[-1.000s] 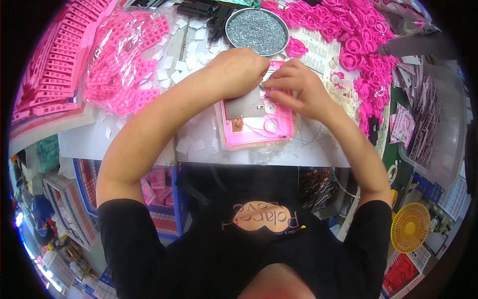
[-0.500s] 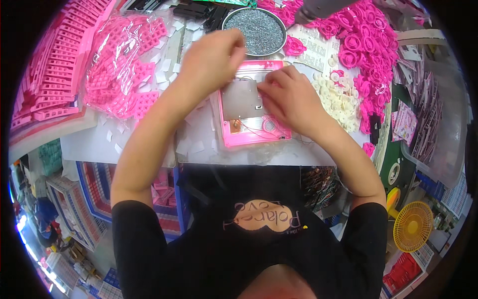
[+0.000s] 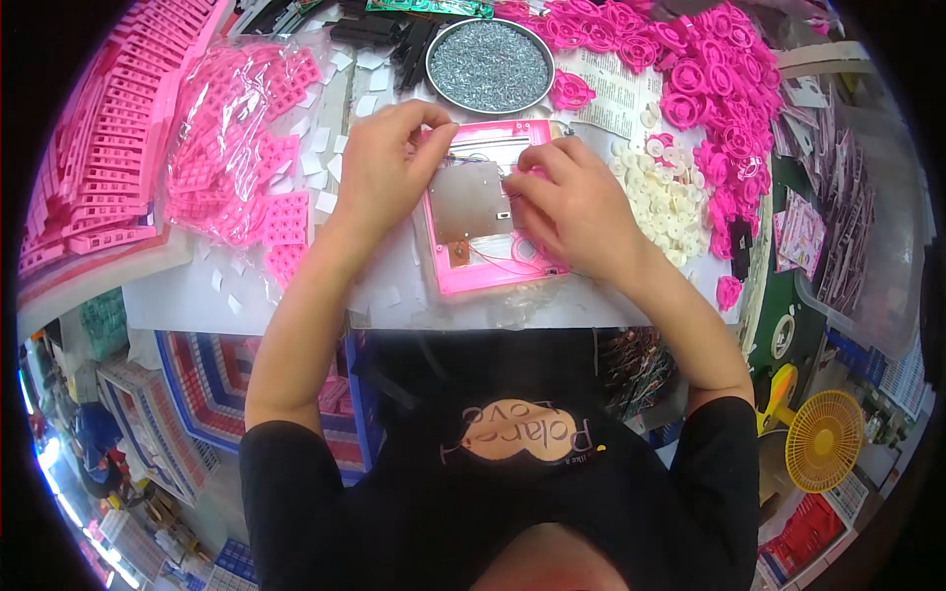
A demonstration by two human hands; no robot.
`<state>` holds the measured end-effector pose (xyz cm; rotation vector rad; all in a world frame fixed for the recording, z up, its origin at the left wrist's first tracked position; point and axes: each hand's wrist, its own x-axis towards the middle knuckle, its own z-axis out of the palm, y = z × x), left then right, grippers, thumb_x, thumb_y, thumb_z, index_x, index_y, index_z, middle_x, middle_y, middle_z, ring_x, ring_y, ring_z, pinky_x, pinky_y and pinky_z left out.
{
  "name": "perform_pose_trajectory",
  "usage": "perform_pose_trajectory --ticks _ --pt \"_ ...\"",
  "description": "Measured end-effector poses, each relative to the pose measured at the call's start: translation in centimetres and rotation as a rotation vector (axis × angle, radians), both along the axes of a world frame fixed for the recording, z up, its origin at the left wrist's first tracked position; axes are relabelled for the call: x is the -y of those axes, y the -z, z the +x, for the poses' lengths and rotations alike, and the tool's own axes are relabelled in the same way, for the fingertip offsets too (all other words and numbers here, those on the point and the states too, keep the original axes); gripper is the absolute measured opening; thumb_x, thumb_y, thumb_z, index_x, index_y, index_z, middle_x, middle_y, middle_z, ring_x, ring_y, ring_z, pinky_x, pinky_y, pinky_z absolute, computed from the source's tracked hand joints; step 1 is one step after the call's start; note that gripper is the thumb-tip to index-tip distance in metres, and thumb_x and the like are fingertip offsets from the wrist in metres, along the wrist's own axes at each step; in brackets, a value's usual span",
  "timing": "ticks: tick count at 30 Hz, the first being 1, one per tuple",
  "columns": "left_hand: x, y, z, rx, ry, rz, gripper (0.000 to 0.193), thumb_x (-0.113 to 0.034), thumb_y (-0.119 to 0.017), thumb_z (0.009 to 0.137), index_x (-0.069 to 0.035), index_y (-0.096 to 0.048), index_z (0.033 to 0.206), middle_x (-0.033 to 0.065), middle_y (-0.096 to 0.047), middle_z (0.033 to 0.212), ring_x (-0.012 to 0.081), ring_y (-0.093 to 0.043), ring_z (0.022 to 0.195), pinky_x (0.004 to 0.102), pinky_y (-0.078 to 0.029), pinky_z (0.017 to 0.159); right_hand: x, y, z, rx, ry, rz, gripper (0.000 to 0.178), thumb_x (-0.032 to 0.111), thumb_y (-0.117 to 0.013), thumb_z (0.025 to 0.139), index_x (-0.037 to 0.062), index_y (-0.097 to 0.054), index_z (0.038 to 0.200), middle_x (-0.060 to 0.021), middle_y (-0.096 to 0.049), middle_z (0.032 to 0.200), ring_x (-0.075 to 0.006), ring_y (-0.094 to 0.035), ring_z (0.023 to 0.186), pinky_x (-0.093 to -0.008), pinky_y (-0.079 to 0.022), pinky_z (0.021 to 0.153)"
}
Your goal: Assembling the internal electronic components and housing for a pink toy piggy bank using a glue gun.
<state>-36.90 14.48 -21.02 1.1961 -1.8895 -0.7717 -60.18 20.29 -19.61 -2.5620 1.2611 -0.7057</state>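
Note:
A pink plastic case [image 3: 448,281] lies on the table before me, with a flat grey plate [image 3: 465,202] and thin wires inside it. My left hand [image 3: 386,167] is at the case's upper left corner, thumb and forefinger pinched together; whatever is between them is too small to make out. My right hand [image 3: 581,207] rests over the case's right side. Its fingers are curled and pressed together at the plate's right edge, and what they hold is hidden. Just beyond the case stands a round dish [image 3: 434,82] of small metal screws [image 3: 491,64].
Bagged pink keypad-like parts [image 3: 232,148] and pink strips [image 3: 128,108] lie left, with scattered white paper squares [image 3: 326,202]. White round pieces [image 3: 660,202] and a heap of pink ring-shaped parts [image 3: 709,89] lie right. A yellow fan [image 3: 824,440] stands lower right.
My left hand has come back from beside the screw dish to the case's upper left corner. My right hand stays at the plate's edge. The dark tool at the top has moved up, mostly out of view.

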Motion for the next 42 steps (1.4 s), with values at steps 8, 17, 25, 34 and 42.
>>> perform_pose_trajectory --ticks 8,17,25,34,42 --pt "-1.0 0.5 0.0 -0.069 0.021 0.045 0.013 -0.013 -0.072 0.089 -0.001 -0.07 0.095 0.0096 -0.069 0.08 0.0195 -0.063 0.069 0.032 -0.049 0.065 1.0 0.3 -1.0 0.024 -0.119 0.052 0.017 0.015 -0.073 0.079 0.0102 -0.073 0.096 -0.0034 -0.065 0.103 -0.0261 -0.059 0.099 -0.0404 -0.05 0.078" --pt "-2.2 0.0 -0.3 0.085 0.099 -0.119 0.011 -0.009 -0.072 0.086 -0.005 -0.071 0.097 0.0049 -0.068 0.085 0.0183 -0.058 0.072 0.0323 -0.044 0.079 2.3 -1.0 2.3 0.26 0.152 0.263 0.016 0.022 -0.072 0.085 0.0064 -0.072 0.091 -0.0105 -0.07 0.085 -0.0312 -0.067 0.08 -0.0419 -0.053 0.073" --pt "-2.7 -0.4 -0.2 0.006 0.037 0.086 0.013 -0.009 -0.073 0.089 -0.002 -0.071 0.1 0.0056 -0.071 0.089 0.0124 -0.061 0.075 0.028 -0.048 0.076 2.5 0.3 3.0 0.373 0.156 0.125 0.012 0.014 -0.072 0.084 0.0046 -0.071 0.092 -0.0117 -0.07 0.084 -0.03 -0.068 0.077 -0.0395 -0.053 0.07" --pt "-2.7 -0.8 0.3 -0.079 0.024 0.153 0.014 -0.007 -0.074 0.089 0.0 -0.072 0.101 0.0051 -0.072 0.091 0.0087 -0.06 0.076 0.0245 -0.048 0.072 3.1 0.0 3.6 0.539 0.18 0.393 0.019 0.017 -0.074 0.081 0.0043 -0.068 0.094 -0.0099 -0.067 0.083 -0.0279 -0.066 0.074 -0.0384 -0.052 0.065" --pt "-2.4 -0.2 0.2 0.092 0.095 -0.197 0.011 -0.009 -0.074 0.085 -0.008 -0.073 0.095 0.0033 -0.071 0.085 0.0173 -0.059 0.069 0.0325 -0.041 0.077 2.5 0.0 2.7 0.317 0.126 -0.014 0.012 0.012 -0.074 0.079 0.0074 -0.066 0.087 -0.0085 -0.065 0.081 -0.0272 -0.064 0.073 -0.0378 -0.052 0.063"
